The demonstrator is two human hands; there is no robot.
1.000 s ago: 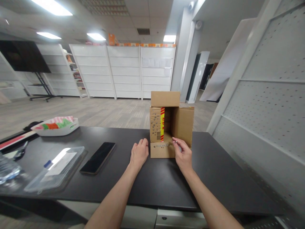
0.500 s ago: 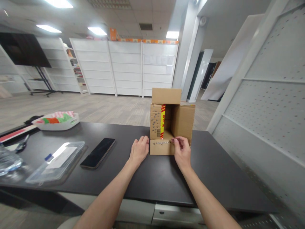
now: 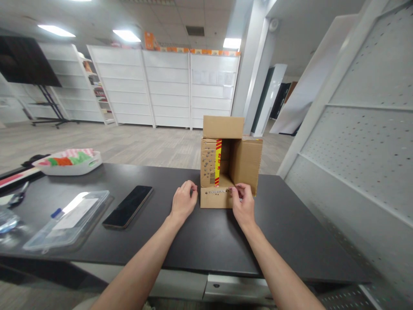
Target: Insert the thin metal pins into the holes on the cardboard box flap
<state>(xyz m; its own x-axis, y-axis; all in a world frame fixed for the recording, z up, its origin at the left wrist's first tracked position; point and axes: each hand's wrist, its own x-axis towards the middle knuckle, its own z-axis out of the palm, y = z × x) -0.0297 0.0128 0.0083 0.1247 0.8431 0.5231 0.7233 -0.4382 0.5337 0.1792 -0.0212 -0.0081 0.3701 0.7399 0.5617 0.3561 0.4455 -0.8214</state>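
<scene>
An open cardboard box [image 3: 247,161] lies on its side with its opening towards me. Small round silvery studs, like thumbtack heads, run in a row along its lower flap [image 3: 211,201]. More studs dot the left flap [image 3: 208,170], beside a yellow and red tape strip [image 3: 218,162]. My right hand [image 3: 243,206] is closed in a pinch at the right end of the row; whatever is between the fingertips is too small to name. Just left of the box, my left hand [image 3: 183,201] has its fingers curled towards the thumb, hiding any contents.
On the dark table [image 3: 206,245] lie a phone [image 3: 128,206] and a clear plastic case [image 3: 69,221]. Farther left are a white basket [image 3: 69,168] with colourful cloth and a clear plastic item [image 3: 8,221]. A perforated panel [image 3: 361,172] stands on the right.
My left hand has drawn slightly away from the box, and its fingers have curled more. My right hand keeps its pinch at the lower flap. The view has shifted slightly.
</scene>
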